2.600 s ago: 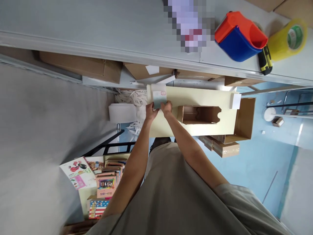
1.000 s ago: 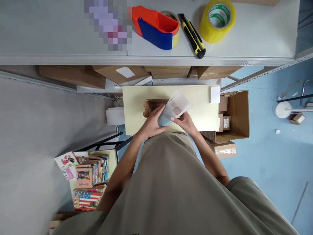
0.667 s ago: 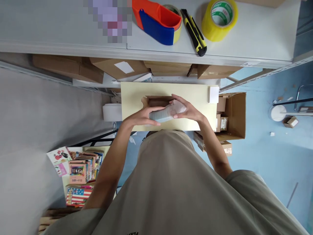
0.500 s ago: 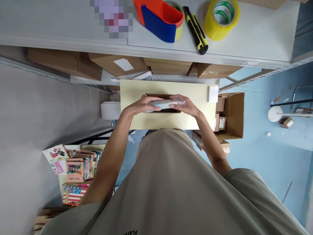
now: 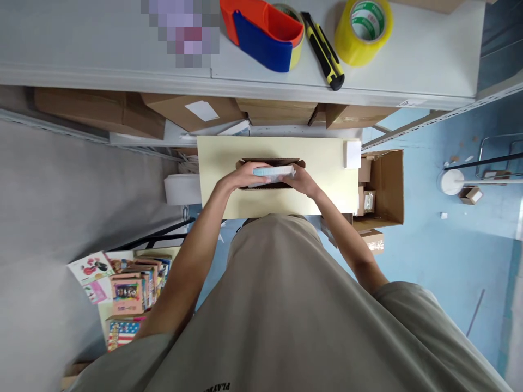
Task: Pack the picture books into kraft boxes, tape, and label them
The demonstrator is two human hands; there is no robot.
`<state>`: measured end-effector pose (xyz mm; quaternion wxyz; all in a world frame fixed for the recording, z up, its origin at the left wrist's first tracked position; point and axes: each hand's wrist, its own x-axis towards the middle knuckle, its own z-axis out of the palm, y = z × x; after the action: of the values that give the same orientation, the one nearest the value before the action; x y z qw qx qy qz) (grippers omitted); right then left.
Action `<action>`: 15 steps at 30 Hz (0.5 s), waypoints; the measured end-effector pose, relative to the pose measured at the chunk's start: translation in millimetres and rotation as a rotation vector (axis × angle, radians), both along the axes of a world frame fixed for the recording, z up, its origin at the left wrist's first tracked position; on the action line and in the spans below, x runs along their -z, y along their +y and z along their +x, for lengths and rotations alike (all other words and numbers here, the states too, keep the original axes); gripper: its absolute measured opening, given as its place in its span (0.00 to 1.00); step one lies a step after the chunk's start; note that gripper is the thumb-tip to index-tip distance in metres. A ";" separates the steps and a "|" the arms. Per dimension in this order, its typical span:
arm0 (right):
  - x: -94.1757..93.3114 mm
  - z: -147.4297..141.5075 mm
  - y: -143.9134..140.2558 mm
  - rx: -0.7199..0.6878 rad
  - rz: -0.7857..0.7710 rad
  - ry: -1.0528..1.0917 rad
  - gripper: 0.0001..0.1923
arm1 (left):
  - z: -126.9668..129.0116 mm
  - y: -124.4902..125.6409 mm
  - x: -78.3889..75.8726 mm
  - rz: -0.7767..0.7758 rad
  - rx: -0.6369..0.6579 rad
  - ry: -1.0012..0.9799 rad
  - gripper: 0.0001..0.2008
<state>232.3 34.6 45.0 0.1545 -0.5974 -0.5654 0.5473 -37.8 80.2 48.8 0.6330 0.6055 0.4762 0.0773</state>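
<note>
A small pale blue-and-white package point(image 5: 273, 173), seemingly in clear wrap, is gripped at its two ends. My left hand point(image 5: 245, 176) closes on its left end, and my right hand point(image 5: 301, 178) on its right end. Both hands are at the mouth of an open brown cardboard box point(image 5: 281, 161), with the package partly inside the opening. The box stands on a cream-coloured tabletop point(image 5: 229, 148). What lies deeper in the box is hidden by the package and my hands.
A grey shelf point(image 5: 122, 49) ahead holds a red-and-blue tape dispenser point(image 5: 261, 41), a utility knife point(image 5: 324, 51) and a yellow tape roll point(image 5: 363, 32). A small white box point(image 5: 352, 154) sits at the table's right. Beyond is a large carton point(image 5: 388, 188); books point(image 5: 128, 291) lie lower left.
The package has gone from slightly tilted to more level and shifted lower into the box opening. My hands have come a little closer together around it.
</note>
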 end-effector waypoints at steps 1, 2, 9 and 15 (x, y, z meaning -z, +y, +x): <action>-2.2 -0.4 1.9 -0.021 -0.001 -0.042 0.23 | -0.9 1.6 6.0 0.027 0.011 0.012 0.40; -4.3 -0.8 4.2 -0.047 0.006 -0.086 0.21 | -1.1 3.2 11.8 0.055 0.025 0.026 0.38; -5.0 -14.8 19.3 -0.246 0.030 -0.428 0.19 | 12.2 6.7 37.5 0.279 0.187 0.255 0.25; 16.8 -40.7 29.8 -0.381 -0.049 -0.587 0.20 | 23.6 4.7 52.6 0.241 0.344 0.463 0.28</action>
<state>191.6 64.4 28.3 -0.1340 -0.6166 -0.6738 0.3844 -14.2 84.8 -3.8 0.4352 0.7494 0.4855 -0.1151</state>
